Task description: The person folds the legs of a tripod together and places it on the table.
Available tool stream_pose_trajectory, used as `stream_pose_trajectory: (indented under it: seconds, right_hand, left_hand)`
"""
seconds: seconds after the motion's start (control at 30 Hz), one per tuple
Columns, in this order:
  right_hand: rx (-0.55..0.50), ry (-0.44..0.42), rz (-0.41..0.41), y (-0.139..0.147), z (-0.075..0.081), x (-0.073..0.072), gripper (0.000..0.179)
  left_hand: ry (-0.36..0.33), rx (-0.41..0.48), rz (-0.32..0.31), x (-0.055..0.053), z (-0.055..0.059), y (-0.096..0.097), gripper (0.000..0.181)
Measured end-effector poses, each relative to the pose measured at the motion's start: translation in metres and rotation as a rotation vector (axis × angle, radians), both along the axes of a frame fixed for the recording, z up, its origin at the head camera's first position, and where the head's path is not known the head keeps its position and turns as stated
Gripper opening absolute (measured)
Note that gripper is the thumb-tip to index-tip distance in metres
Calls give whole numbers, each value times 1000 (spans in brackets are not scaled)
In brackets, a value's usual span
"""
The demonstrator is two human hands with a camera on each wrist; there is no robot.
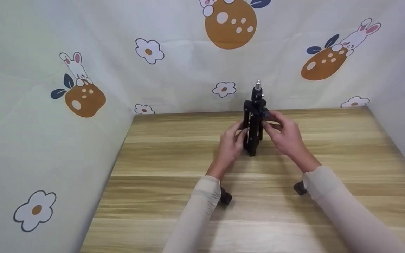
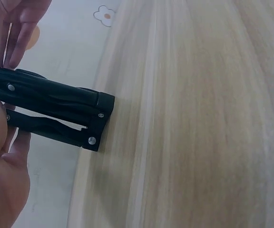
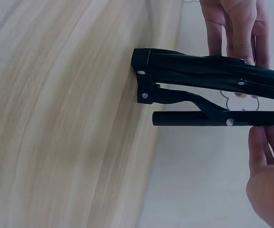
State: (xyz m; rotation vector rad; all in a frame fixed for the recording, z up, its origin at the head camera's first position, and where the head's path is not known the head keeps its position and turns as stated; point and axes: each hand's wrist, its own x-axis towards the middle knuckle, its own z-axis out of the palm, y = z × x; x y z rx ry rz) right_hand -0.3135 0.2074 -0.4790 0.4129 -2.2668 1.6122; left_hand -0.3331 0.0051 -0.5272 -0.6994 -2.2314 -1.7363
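A small black tripod stand (image 1: pixel 254 123) stands upright near the back of the table, a silver screw stud (image 1: pixel 258 84) at its top. Its legs are folded down close to the centre column. From the left, my left hand (image 1: pixel 229 144) pinches one leg between thumb and fingers. My right hand (image 1: pixel 287 135) holds another leg on the opposite side, just below a black knob (image 1: pixel 266 112). In the right wrist view that leg tube (image 3: pixel 189 118) sits slightly apart from the column, joined by a curved brace (image 3: pixel 182 96). Silver rivets show at the joints.
The wood-grain table (image 1: pixel 160 196) meets a cloth backdrop (image 1: pixel 181 77) printed with rabbits, orange fruit and flowers, close behind the stand. Another cloth wall (image 1: pixel 30 140) runs along the left. Black wrist pieces (image 1: pixel 225 197) protrude beneath both sleeves.
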Motion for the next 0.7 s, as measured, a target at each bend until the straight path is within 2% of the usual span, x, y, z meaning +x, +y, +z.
stream_pose_trajectory:
  seconds: [0.1, 0.27, 0.43, 0.6, 0.7]
  right_hand:
    - [-9, 4, -16, -1, 0, 0, 30]
    - [-1, 5, -16, -3, 0, 3, 29]
    - [-10, -36, -12, -4, -1, 3, 28]
    - [29, -52, -11, -4, 0, 4, 30]
    - [44, -40, -18, -4, 1, 5, 31]
  left_hand:
    - [17, -23, 20, 1, -1, 0, 32]
    - [13, -29, 16, 3, -3, 1, 35]
    - [10, -65, 35, 5, -5, 1, 35]
    - [-15, -63, 40, 6, -2, 1, 34]
    - [-44, -39, 21, 6, 1, 0, 32]
